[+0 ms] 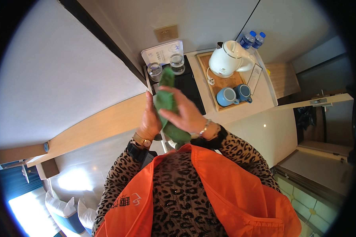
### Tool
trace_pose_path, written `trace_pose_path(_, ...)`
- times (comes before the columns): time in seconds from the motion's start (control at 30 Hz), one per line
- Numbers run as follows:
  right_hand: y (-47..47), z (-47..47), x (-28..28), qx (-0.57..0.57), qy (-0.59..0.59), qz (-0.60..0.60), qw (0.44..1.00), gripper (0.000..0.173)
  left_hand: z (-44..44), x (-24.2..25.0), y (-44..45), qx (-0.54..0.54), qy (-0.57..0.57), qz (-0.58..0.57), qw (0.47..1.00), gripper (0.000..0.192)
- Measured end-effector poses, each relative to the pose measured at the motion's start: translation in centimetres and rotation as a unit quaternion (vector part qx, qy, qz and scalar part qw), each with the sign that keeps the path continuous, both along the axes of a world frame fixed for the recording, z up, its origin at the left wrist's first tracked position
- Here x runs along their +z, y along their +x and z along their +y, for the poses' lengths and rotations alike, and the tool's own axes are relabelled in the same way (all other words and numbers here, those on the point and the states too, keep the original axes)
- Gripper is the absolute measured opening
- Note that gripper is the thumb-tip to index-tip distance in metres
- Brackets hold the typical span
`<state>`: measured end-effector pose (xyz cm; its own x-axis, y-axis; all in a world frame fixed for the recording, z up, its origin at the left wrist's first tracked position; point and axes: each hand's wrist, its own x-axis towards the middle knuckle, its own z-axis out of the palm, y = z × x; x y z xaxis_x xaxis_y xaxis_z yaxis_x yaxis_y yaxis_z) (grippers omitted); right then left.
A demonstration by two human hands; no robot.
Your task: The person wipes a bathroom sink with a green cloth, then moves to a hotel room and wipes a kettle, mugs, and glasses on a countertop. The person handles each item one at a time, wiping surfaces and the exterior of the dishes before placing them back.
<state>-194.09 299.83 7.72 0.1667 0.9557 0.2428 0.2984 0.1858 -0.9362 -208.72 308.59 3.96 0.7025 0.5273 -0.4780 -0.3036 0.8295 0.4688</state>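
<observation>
A green cloth (175, 131), partly blurred, is bunched between my two hands before my chest. My left hand (150, 120) is upright at the cloth's left side, palm against it. From the right, my right hand (185, 112) presses on the cloth with its fingers spread over it. One end of the cloth sticks up near two clear drinking glasses (155, 71), which stand upon a black tray (192, 91) on the counter. Behind the glasses lies a white printed packet (163, 51). Part of the left palm is hidden by the cloth.
Right of the black tray, a wooden tray (207, 89) holds a white electric kettle (227, 59) and two blue mugs (226, 96). Two water bottles (248, 40) stand at the counter's back right corner. A wall socket (166, 33) is above the packet. An open door (317, 102) is at right.
</observation>
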Motion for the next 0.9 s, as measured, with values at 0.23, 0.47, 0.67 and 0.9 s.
trace_pose_path(0.23,0.8,-0.5,-4.3,-0.054,-0.037,-0.235,0.97,0.051,-1.1,-0.2,0.2,-0.043,-0.078,-0.072,0.993,0.059)
trace_pose_path(0.47,7.1,0.0,-10.3,-0.169,-0.094,-0.175,0.965,0.051,-1.0,-2.0,-1.2,-0.09,-0.04,0.014,0.995,0.054)
trace_pose_path(0.67,10.7,5.2,-16.2,-0.066,-0.202,-0.476,0.853,0.059,-1.4,-3.7,-1.1,-0.088,-0.035,0.095,0.991,0.054)
trace_pose_path(0.9,8.9,0.9,-16.7,0.045,-0.333,-0.537,0.774,0.033,-2.2,-9.3,-3.5,-0.076,0.174,0.2,0.961,0.052)
